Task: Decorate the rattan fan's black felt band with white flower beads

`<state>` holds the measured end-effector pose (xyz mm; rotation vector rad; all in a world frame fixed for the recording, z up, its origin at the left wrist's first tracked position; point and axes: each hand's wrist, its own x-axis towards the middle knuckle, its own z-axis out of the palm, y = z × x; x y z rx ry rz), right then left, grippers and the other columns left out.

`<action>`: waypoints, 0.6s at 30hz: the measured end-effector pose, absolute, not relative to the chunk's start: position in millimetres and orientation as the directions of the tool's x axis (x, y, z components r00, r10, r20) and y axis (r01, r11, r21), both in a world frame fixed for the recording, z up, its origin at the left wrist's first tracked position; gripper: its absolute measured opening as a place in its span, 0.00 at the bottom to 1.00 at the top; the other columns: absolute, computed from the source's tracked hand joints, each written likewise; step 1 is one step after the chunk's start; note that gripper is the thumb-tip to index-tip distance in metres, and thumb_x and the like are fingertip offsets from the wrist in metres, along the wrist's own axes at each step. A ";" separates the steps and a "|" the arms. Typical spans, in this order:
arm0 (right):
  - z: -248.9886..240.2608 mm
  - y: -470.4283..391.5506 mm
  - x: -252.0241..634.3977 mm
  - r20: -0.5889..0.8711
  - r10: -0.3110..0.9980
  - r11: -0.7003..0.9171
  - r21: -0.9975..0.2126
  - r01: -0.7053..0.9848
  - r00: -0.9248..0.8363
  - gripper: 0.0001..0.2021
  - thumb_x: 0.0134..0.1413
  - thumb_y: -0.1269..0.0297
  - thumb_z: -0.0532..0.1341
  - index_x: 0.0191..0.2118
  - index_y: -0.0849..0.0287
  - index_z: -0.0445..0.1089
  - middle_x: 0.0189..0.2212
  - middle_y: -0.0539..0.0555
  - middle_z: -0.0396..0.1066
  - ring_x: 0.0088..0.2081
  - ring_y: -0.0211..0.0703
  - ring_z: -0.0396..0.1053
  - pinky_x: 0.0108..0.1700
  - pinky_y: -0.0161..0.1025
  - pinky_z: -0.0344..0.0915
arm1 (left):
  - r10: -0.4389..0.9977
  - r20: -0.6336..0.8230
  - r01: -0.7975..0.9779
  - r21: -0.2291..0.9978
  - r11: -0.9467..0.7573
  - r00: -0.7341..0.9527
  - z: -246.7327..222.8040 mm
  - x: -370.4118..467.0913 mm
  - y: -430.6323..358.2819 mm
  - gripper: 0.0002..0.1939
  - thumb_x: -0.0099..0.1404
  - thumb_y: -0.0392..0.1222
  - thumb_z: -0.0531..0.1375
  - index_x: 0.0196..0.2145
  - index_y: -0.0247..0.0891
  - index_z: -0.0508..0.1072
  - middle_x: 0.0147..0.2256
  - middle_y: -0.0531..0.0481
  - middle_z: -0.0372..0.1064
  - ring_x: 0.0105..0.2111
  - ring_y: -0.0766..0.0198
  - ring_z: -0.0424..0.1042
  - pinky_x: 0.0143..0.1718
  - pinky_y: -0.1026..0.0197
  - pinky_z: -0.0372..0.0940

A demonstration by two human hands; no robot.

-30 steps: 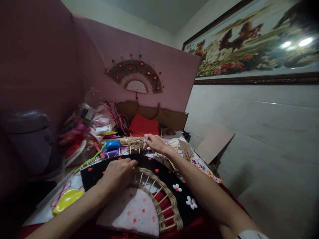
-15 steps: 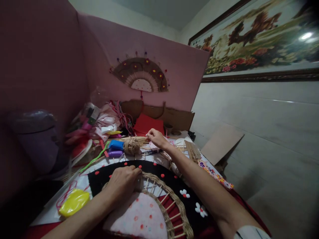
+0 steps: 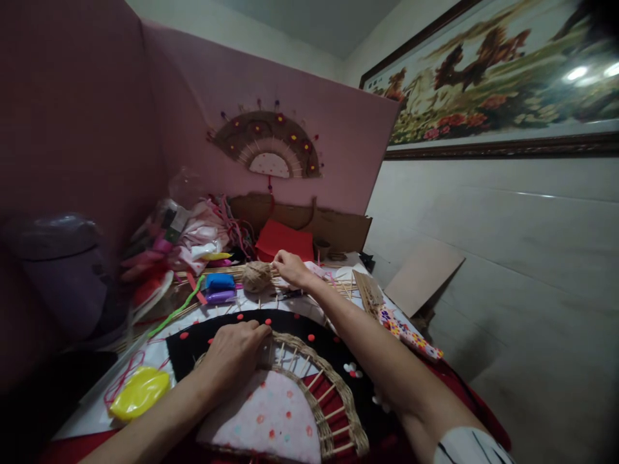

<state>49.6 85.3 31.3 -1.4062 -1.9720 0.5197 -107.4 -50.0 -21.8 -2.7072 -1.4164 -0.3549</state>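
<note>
A half-round fan lies before me, with a black cloth band (image 3: 302, 325), woven twine rows over thin sticks (image 3: 333, 393) and a pale pink spotted centre (image 3: 268, 415). Red dots and white flowers (image 3: 353, 370) decorate the band. My left hand (image 3: 236, 351) is on the fan, its fingers bent and pressed together at the band's inner edge; its fingertips are partly hidden. Farther back, my right hand (image 3: 289, 267) is closed in a pinch above the bundle of sticks, just right of the twine ball (image 3: 256, 277). What it pinches is too small to make out.
Blue (image 3: 220, 282) and purple packets (image 3: 221, 297) sit left of the twine ball. A yellow packet (image 3: 139, 393) lies at the left. Behind are a red sheet (image 3: 284, 241), plastic bags and cardboard (image 3: 338, 232). A finished fan (image 3: 271, 145) hangs on the pink board.
My right hand has moved slightly left, nearer the twine ball; the white bit seen at its fingertips before no longer shows. The left hand stays on the fan. The view has shifted slightly.
</note>
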 end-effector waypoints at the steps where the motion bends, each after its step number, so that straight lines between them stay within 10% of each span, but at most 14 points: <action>1: 34.0 84.8 58.7 0.270 0.942 0.330 -0.644 0.690 -0.198 0.03 0.48 0.70 0.55 0.26 0.59 0.60 0.31 0.53 0.71 0.35 0.39 0.66 0.35 0.33 0.59 | 0.804 0.226 0.818 0.045 -0.573 0.550 -22.1 -107.7 -49.7 0.15 0.62 0.33 0.47 0.41 0.40 0.71 0.31 0.48 0.70 0.31 0.60 0.70 0.29 0.61 0.59; 12: 25.5 13.0 169.6 -0.051 0.984 0.103 -0.612 0.784 -0.169 0.03 0.52 0.71 0.51 0.28 0.58 0.57 0.18 0.50 0.71 0.17 0.37 0.67 0.20 0.30 0.57 | 0.802 0.223 0.816 0.040 -0.576 0.555 -20.3 -108.7 -49.5 0.17 0.63 0.34 0.45 0.41 0.40 0.71 0.32 0.47 0.70 0.30 0.58 0.70 0.30 0.59 0.60; 18: 12.7 0.7 176.7 -0.009 0.980 0.168 -0.490 0.855 -0.197 0.03 0.50 0.71 0.53 0.28 0.59 0.61 0.25 0.51 0.72 0.27 0.37 0.68 0.28 0.31 0.56 | 0.798 0.220 0.809 0.059 -0.585 0.561 -21.2 -110.2 -49.0 0.18 0.64 0.35 0.44 0.43 0.41 0.71 0.34 0.45 0.71 0.32 0.56 0.71 0.31 0.57 0.61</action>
